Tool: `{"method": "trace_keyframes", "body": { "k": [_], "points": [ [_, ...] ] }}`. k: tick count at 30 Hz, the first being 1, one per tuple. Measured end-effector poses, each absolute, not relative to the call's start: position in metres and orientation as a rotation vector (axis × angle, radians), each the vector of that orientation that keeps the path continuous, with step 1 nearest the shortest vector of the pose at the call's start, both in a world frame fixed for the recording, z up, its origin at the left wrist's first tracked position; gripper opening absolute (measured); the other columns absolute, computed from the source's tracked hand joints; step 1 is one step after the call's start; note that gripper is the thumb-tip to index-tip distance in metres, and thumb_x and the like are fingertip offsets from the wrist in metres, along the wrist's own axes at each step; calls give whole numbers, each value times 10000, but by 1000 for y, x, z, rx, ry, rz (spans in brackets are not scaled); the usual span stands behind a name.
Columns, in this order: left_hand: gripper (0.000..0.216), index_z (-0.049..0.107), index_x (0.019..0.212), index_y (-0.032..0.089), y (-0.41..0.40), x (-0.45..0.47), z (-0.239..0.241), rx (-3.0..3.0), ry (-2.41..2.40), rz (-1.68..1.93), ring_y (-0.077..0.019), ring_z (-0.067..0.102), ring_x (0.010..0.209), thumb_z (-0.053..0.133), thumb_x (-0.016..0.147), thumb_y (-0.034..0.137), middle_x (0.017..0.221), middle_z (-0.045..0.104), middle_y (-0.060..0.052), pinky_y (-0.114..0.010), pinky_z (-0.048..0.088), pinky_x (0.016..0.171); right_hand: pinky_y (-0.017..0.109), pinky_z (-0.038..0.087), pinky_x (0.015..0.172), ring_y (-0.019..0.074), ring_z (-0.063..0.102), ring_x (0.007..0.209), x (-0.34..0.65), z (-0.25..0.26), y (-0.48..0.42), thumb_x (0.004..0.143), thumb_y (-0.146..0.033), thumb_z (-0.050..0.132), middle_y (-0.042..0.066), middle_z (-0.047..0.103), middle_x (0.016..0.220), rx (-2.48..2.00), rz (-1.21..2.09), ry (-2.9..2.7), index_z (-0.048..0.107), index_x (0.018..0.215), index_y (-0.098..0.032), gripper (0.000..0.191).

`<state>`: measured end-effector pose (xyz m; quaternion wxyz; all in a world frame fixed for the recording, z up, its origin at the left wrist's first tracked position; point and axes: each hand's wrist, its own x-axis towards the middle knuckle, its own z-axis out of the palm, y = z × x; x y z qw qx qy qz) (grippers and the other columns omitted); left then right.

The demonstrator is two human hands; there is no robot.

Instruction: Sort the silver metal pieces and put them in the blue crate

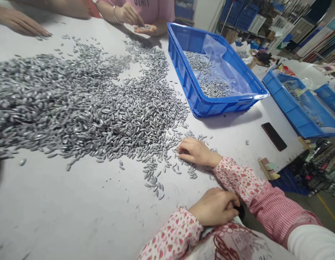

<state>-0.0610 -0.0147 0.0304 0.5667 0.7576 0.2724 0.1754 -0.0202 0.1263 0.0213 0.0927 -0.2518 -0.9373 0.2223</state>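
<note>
Nearest the camera in the head view, your red-printed sleeve (pixel 172 233) led to your left hand (pixel 214 206), loosely curled by the edge of the table (pixel 61 209); whether it gripped anything could not be told. Your right hand (pixel 195 151) was half curled at the right fringe of the grey pieces (pixel 115 115) heaped on the table; a grasp could not be confirmed. Beyond it stood the blue crate (pixel 226 108), with similar pieces inside. That thin fringe likely suited fingertip work better than the deep heap. Light pressure was advisable: such smooth pieces probably slid easily.
</note>
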Motion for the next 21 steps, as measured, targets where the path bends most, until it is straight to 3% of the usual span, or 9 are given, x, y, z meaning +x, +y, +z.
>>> {"method": "trace_keyframes", "body": {
  "k": [8, 21],
  "points": [
    [211, 688, 1065, 215, -15, -60, 29, 1765, 652, 440, -135, 650, 703, 643, 862, 244, 784, 707, 33, -195, 420, 668, 295, 361, 747, 179, 499, 841, -25, 19, 119, 917, -223, 606, 40, 609, 865, -759, 497, -2844, 638, 865, -170, 80],
    [206, 689, 1066, 215, -14, -60, 30, 1765, 643, 434, -129, 641, 688, 644, 868, 248, 776, 701, 35, -194, 423, 676, 297, 345, 736, 175, 503, 804, -25, 20, 116, 979, -302, 518, 47, 612, 843, -762, 401, -2855, 623, 853, -159, 218]
  ]
}}
